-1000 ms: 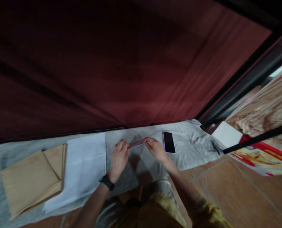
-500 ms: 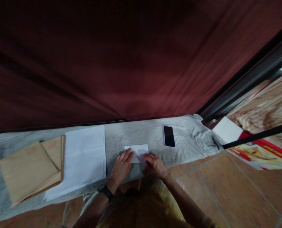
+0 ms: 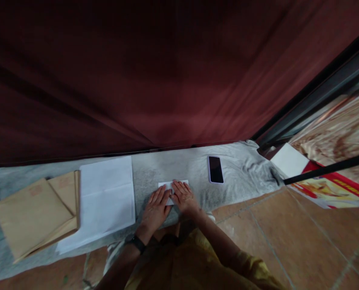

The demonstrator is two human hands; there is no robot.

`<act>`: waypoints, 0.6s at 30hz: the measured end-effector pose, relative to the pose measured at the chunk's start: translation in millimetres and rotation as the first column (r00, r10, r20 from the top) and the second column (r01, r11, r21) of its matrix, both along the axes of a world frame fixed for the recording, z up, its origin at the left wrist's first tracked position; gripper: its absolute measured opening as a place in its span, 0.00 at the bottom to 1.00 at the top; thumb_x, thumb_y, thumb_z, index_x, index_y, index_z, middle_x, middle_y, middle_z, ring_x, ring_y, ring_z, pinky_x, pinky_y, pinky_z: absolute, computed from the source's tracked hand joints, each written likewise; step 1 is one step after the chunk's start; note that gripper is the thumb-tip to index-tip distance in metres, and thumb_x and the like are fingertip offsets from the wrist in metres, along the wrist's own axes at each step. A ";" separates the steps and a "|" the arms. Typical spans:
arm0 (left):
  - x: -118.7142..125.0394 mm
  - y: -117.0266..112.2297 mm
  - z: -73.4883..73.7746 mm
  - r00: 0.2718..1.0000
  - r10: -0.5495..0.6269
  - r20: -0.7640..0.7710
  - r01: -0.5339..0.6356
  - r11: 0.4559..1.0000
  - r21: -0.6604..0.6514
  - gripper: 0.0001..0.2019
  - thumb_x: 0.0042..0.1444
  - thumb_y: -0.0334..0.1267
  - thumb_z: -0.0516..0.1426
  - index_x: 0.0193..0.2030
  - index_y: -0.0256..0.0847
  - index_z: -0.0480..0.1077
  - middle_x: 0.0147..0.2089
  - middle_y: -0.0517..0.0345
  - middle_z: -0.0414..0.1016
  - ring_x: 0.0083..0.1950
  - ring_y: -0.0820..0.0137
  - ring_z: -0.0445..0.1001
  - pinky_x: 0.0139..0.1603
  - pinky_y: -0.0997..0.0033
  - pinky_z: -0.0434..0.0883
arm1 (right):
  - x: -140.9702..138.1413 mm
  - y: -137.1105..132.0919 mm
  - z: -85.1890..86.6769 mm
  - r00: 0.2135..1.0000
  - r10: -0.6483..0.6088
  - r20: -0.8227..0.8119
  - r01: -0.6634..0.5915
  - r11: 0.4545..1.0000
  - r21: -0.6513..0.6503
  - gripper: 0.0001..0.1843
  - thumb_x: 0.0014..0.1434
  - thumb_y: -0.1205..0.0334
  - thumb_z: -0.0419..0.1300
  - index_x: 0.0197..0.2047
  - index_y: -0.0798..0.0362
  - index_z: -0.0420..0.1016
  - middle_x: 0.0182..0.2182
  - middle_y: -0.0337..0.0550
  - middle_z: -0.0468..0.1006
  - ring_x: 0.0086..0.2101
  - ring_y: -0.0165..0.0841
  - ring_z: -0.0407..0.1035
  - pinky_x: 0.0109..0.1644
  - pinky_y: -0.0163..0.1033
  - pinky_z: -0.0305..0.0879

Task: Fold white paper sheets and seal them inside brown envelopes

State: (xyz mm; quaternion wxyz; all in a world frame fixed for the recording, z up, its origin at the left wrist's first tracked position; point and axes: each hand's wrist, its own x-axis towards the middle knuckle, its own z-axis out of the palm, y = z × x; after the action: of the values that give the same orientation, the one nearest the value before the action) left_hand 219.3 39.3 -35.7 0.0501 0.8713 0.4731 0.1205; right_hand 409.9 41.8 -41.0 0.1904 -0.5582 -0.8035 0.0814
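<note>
A small folded piece of white paper (image 3: pixel 164 185) lies on the grey cloth in front of me. My left hand (image 3: pixel 156 205) rests flat on its left part, fingers stretched out. Over its right part lies my right hand (image 3: pixel 184 198), palm down with the fingers extended. The two hands nearly meet at the thumbs and cover most of the paper, so its folds are largely hidden. Left of my hands is a stack of large white paper sheets (image 3: pixel 106 197). A phone (image 3: pixel 216 169) with a pale purple edge lies to the right, dark screen up.
Brown paper envelopes (image 3: pixel 34 213) overlap the white sheets at the far left. The grey cloth (image 3: pixel 149 169) covers a narrow bench against a dark red curtain (image 3: pixel 167 121). At right are a black bar (image 3: pixel 327 169), a red and yellow printed box (image 3: pixel 330 189) and floor tiles (image 3: pixel 258 229).
My right hand has moved left and forward from the paper's right edge and flattened onto it. My left hand stays on the paper's left side. The view has shifted slightly.
</note>
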 end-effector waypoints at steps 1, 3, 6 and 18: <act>0.0 0.2 0.7 1.000 0.003 0.001 -0.003 1.000 -0.004 0.27 0.61 0.36 0.53 0.67 0.37 0.66 0.73 0.42 0.62 0.74 0.55 0.60 0.72 0.51 0.61 | 3.1 -2.7 -1.0 1.000 -0.021 0.006 0.021 1.000 0.005 0.28 0.72 0.57 0.52 0.72 0.53 0.60 0.69 0.49 0.63 0.68 0.39 0.59 0.73 0.50 0.53; 0.7 0.8 2.8 1.000 0.008 0.000 -0.008 1.000 -0.009 0.27 0.61 0.36 0.54 0.67 0.38 0.66 0.73 0.43 0.62 0.74 0.55 0.60 0.72 0.50 0.61 | 11.2 -7.3 -1.5 0.998 -0.066 0.023 0.065 0.998 0.008 0.29 0.73 0.57 0.51 0.73 0.52 0.58 0.69 0.49 0.63 0.68 0.39 0.59 0.73 0.50 0.52; 5.0 1.8 7.9 1.000 0.018 -0.024 -0.018 1.000 -0.021 0.28 0.59 0.37 0.55 0.68 0.38 0.65 0.73 0.41 0.62 0.73 0.53 0.61 0.70 0.49 0.63 | 22.9 -12.4 -0.6 0.993 -0.109 0.047 0.109 0.994 0.009 0.29 0.73 0.57 0.50 0.74 0.52 0.56 0.70 0.48 0.62 0.68 0.39 0.58 0.73 0.51 0.51; 38.1 3.1 14.7 0.995 0.019 -0.103 -0.028 0.996 -0.083 0.32 0.58 0.29 0.51 0.71 0.34 0.61 0.75 0.39 0.56 0.76 0.52 0.54 0.74 0.46 0.54 | 24.3 -21.7 -1.9 0.983 -0.175 0.061 0.172 0.984 0.052 0.30 0.74 0.56 0.48 0.75 0.57 0.53 0.71 0.53 0.60 0.69 0.43 0.56 0.73 0.54 0.49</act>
State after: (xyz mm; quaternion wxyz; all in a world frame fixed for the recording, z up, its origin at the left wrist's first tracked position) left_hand 257.5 42.4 -21.0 0.0612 0.8677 0.4900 0.0564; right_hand 434.1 20.1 -42.8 0.1835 -0.6237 -0.7593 0.0274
